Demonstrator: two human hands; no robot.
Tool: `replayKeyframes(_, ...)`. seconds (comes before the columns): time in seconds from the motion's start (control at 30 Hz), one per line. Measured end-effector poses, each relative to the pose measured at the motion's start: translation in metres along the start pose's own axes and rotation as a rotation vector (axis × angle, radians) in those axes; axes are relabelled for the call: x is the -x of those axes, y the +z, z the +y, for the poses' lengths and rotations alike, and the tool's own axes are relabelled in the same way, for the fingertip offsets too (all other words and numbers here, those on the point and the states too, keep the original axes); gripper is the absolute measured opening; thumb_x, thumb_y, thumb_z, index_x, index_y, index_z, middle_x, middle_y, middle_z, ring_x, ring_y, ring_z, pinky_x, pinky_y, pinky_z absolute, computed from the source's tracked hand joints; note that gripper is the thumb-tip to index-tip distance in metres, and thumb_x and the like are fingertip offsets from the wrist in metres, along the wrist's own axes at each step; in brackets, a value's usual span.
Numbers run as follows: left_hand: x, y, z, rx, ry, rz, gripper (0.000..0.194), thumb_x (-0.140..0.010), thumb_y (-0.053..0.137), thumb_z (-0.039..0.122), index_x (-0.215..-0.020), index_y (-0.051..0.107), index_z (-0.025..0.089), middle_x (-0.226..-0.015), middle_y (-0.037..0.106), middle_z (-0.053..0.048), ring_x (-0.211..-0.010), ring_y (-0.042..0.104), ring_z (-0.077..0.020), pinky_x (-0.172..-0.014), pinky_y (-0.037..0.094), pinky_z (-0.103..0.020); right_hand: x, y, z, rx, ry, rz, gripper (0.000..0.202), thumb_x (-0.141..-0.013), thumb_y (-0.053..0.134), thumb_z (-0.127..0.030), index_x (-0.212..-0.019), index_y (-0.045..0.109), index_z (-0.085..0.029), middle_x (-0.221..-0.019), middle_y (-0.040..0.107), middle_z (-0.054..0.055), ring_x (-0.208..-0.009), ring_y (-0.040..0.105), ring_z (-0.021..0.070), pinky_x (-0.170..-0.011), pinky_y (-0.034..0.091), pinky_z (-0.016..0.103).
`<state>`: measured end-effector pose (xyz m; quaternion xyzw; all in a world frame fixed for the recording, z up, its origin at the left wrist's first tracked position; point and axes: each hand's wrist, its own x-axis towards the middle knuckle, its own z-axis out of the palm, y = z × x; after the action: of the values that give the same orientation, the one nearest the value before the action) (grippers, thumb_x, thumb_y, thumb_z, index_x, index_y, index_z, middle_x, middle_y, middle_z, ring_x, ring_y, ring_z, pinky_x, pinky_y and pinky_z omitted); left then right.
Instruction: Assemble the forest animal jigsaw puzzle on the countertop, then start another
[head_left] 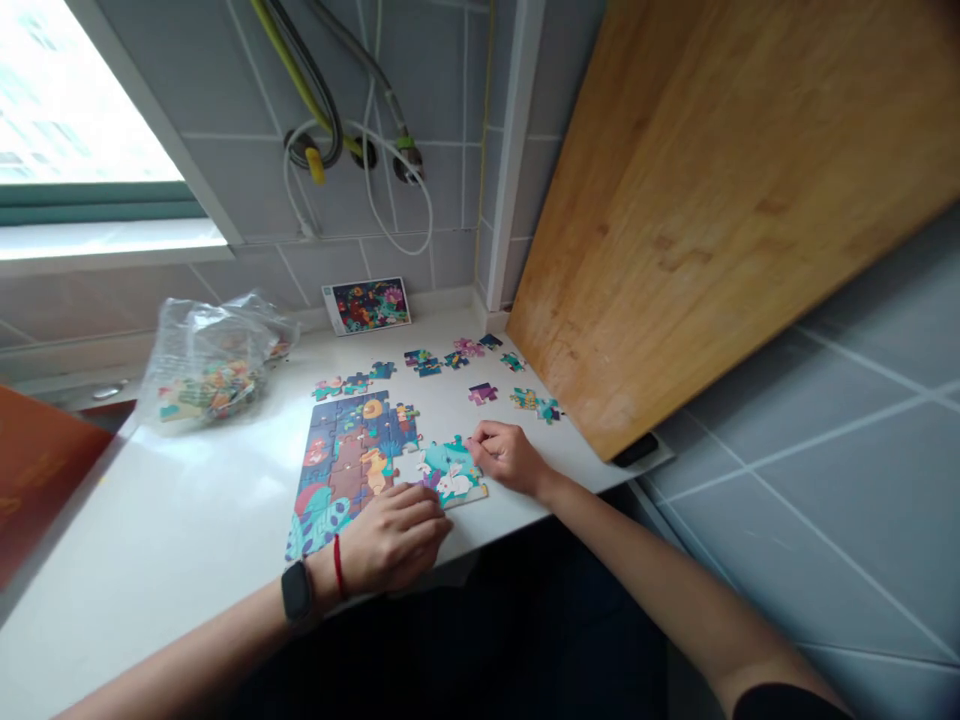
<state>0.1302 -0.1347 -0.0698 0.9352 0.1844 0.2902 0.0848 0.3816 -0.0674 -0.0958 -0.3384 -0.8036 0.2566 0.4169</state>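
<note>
A partly joined jigsaw puzzle (349, 455) with animals and leaves lies on the white table. To its right is a smaller joined section with white rabbits (454, 482) on turquoise. My left hand (401, 535) rests palm down at the lower edges of both sections, its fingers loosely bent and covering part of them. With thumb and index finger pinched, my right hand (506, 455) is at the upper right corner of the rabbit section. Its fingertips are on a puzzle piece there, mostly hidden by the fingers.
Loose puzzle pieces (427, 362) lie behind the puzzle, with more pieces (525, 398) at the right. A picture card (367, 305) leans against the back wall. A clear plastic bag (214, 365) of pieces sits at left. A large wooden board (712, 190) slants along the right.
</note>
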Motion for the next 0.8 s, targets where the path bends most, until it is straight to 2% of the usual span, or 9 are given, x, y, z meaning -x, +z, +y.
replayKeyframes(0.07, -0.022, -0.003, -0.014, -0.034, -0.086, 0.022, 0.018, -0.100, 0.053, 0.012, -0.106, 0.068, 0.019, -0.093, 0.074, -0.008, -0.094, 0.069, -0.0210, -0.085, 0.057, -0.034, 0.009, -0.005, 0.001, 0.043, -0.056, -0.049, 0.054, -0.107, 0.055, -0.037, -0.058, 0.068, -0.018, -0.076, 0.067, 0.004, -0.069, 0.064, 0.0130, -0.071, 0.051, 0.026)
replayKeyframes(0.13, -0.053, -0.003, -0.035, -0.069, -0.255, 0.051, 0.016, -0.102, 0.055, 0.021, -0.107, 0.071, 0.020, -0.101, 0.076, -0.009, -0.095, 0.070, -0.0220, -0.088, 0.058, -0.037, 0.016, -0.010, 0.003, 0.085, -0.081, -0.087, 0.055, -0.108, 0.053, -0.036, -0.058, 0.067, -0.018, -0.074, 0.067, 0.004, -0.068, 0.063, 0.0133, -0.069, 0.050, 0.026)
replayKeyframes(0.2, -0.090, 0.002, -0.060, -0.087, -0.458, 0.063, 0.019, -0.102, 0.058, 0.029, -0.112, 0.071, 0.021, -0.110, 0.076, -0.009, -0.106, 0.071, -0.0254, -0.096, 0.058, -0.041, 0.020, -0.012, 0.006, 0.095, -0.073, -0.113, 0.056, -0.109, 0.052, -0.036, -0.057, 0.066, -0.018, -0.074, 0.066, 0.004, -0.067, 0.062, 0.0131, -0.068, 0.048, 0.026)
replayKeyframes(0.33, -0.166, 0.026, -0.107, -0.121, -0.760, -0.160, 0.037, -0.097, 0.068, 0.043, -0.126, 0.067, 0.019, -0.126, 0.075, -0.011, -0.115, 0.072, -0.0270, -0.101, 0.057, -0.038, 0.019, -0.013, 0.010, 0.062, -0.012, -0.175, 0.054, -0.108, 0.053, -0.036, -0.059, 0.067, -0.018, -0.075, 0.066, 0.004, -0.067, 0.062, 0.0123, -0.068, 0.047, 0.026)
replayKeyframes(0.43, -0.209, 0.052, -0.129, -0.162, -0.804, -0.228, 0.056, -0.090, 0.077, 0.050, -0.134, 0.064, 0.018, -0.130, 0.073, -0.014, -0.119, 0.071, -0.0297, -0.101, 0.056, -0.038, 0.016, -0.014, 0.010, 0.031, 0.028, -0.194, 0.052, -0.107, 0.056, -0.034, -0.059, 0.066, -0.017, -0.074, 0.066, 0.003, -0.068, 0.062, 0.0119, -0.069, 0.045, 0.025)
replayKeyframes(0.53, -0.234, 0.076, -0.141, -0.190, -0.797, -0.287, 0.064, -0.085, 0.083, 0.050, -0.136, 0.063, 0.019, -0.133, 0.072, -0.013, -0.125, 0.068, -0.0290, -0.103, 0.053, -0.034, 0.013, -0.016, 0.009, 0.026, 0.045, -0.219, 0.049, -0.106, 0.059, -0.030, -0.059, 0.066, -0.017, -0.074, 0.065, 0.002, -0.068, 0.060, 0.0116, -0.068, 0.043, 0.025)
replayKeyframes(0.6, -0.243, 0.087, -0.147, -0.222, -0.808, -0.309, 0.061, -0.084, 0.084, 0.048, -0.134, 0.065, 0.018, -0.131, 0.071, -0.016, -0.124, 0.068, -0.0304, -0.103, 0.052, -0.035, 0.012, -0.018, 0.008, 0.037, 0.070, -0.241, 0.047, -0.105, 0.060, -0.030, -0.060, 0.066, -0.016, -0.075, 0.065, 0.002, -0.067, 0.058, 0.0114, -0.066, 0.041, 0.026)
replayKeyframes(0.7, -0.249, 0.096, -0.154, -0.267, -0.832, -0.319, 0.048, -0.090, 0.080, 0.040, -0.129, 0.067, 0.014, -0.129, 0.070, -0.019, -0.122, 0.068, -0.0313, -0.101, 0.053, -0.038, 0.009, -0.020, 0.007, 0.022, 0.128, -0.254, 0.045, -0.104, 0.060, -0.030, -0.061, 0.066, -0.016, -0.077, 0.066, 0.003, -0.068, 0.058, 0.0113, -0.065, 0.040, 0.026)
replayKeyframes(0.8, -0.251, 0.098, -0.161, -0.282, -0.834, -0.318, 0.036, -0.101, 0.069, 0.034, -0.129, 0.066, 0.013, -0.130, 0.069, -0.017, -0.119, 0.068, -0.0282, -0.101, 0.055, -0.042, 0.007, -0.021, 0.006, -0.005, 0.165, -0.261, 0.047, -0.104, 0.059, -0.029, -0.059, 0.064, -0.016, -0.075, 0.064, 0.002, -0.066, 0.056, 0.0107, -0.065, 0.038, 0.026)
